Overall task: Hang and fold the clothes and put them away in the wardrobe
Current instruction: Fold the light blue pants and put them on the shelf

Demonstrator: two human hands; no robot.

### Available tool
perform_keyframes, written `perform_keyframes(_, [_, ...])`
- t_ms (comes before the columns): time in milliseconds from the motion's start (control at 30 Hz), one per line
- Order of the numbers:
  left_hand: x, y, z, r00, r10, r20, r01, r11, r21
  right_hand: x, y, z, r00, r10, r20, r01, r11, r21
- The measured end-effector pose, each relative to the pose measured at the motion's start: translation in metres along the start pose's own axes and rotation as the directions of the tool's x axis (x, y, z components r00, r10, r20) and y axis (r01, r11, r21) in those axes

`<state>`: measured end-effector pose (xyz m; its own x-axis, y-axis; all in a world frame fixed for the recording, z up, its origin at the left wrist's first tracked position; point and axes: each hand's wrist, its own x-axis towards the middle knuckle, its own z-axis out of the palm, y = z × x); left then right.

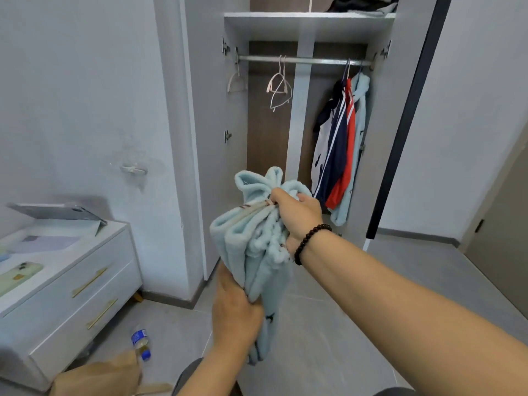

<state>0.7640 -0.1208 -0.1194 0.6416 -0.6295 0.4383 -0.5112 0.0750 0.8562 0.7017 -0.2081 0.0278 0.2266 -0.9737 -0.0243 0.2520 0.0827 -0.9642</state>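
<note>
I hold a light blue fleece garment (251,241), bunched up over a pale hanger (251,209), in front of the open wardrobe (308,21). My right hand (297,212) grips the garment's upper part together with the hanger. My left hand (234,312) grips its lower part from below. On the metal rail (303,60) hang empty pale hangers (278,84) at the left and several clothes (340,144) at the right, among them a navy, red and white jacket and a light blue piece.
A white chest of drawers (71,284) with a tablet (54,211) and a phone (17,277) stands at the left. A plastic bottle (140,342) lies on the grey floor beside a brown paper bag (97,378). Dark clothes (363,2) lie on the top shelf.
</note>
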Motion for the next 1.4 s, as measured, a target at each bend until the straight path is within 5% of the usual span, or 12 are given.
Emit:
perform_keyframes(200, [0.049, 0.064, -0.068, 0.905, 0.413, 0.101, -0.424, 0.890, 0.168, 0.001, -0.068, -0.018, 0.992, 0.017, 0.125, -0.027, 0.997, 0.077])
perform_keyframes(300, [0.021, 0.085, -0.070, 0.817, 0.510, 0.269, -0.564, 0.802, 0.195, -0.007, -0.069, -0.073, 0.947, 0.145, 0.286, -0.160, 0.987, 0.031])
perform_keyframes(400, [-0.038, 0.082, -0.046, 0.704, 0.574, 0.419, -0.690, 0.692, 0.211, -0.018, -0.035, -0.147, 0.913, 0.314, 0.261, -0.328, 0.945, 0.013])
perform_keyframes(600, [-0.168, 0.042, 0.022, 0.409, 0.355, 0.841, -0.777, 0.618, 0.117, -0.071, 0.071, -0.264, 0.753, 0.657, -0.023, -0.646, 0.734, -0.210])
perform_keyframes(700, [-0.193, 0.036, 0.033, 0.344, 0.237, 0.909, -0.731, 0.675, 0.100, -0.090, 0.102, -0.294, 0.732, 0.655, -0.187, -0.678, 0.677, -0.285])
perform_keyframes(800, [-0.184, 0.029, 0.029, 0.365, 0.182, 0.913, -0.566, 0.822, 0.062, -0.083, 0.108, -0.306, 0.760, 0.553, -0.341, -0.650, 0.662, -0.374])
perform_keyframes(933, [-0.161, 0.014, 0.012, 0.601, 0.046, 0.798, -0.304, 0.936, 0.176, -0.062, 0.104, -0.293, 0.868, 0.315, -0.385, -0.495, 0.471, -0.730])
perform_keyframes(1033, [-0.133, -0.003, -0.014, 0.750, -0.089, 0.655, -0.126, 0.953, 0.275, -0.053, 0.101, -0.264, 0.977, 0.129, -0.169, -0.194, 0.223, -0.955])
perform_keyframes(1100, [-0.117, -0.020, -0.033, 0.829, -0.180, 0.529, -0.021, 0.936, 0.351, -0.051, 0.102, -0.232, 0.990, 0.137, 0.026, 0.007, 0.139, -0.990])
perform_keyframes(1267, [-0.103, -0.053, -0.069, 0.881, -0.359, 0.308, 0.198, 0.871, 0.450, -0.046, 0.128, -0.136, 0.900, 0.246, 0.360, 0.317, 0.199, -0.927])
perform_keyframes(1400, [-0.106, -0.077, -0.084, 0.819, -0.529, 0.224, 0.422, 0.818, 0.391, -0.031, 0.161, -0.061, 0.840, 0.242, 0.485, 0.401, 0.327, -0.856])
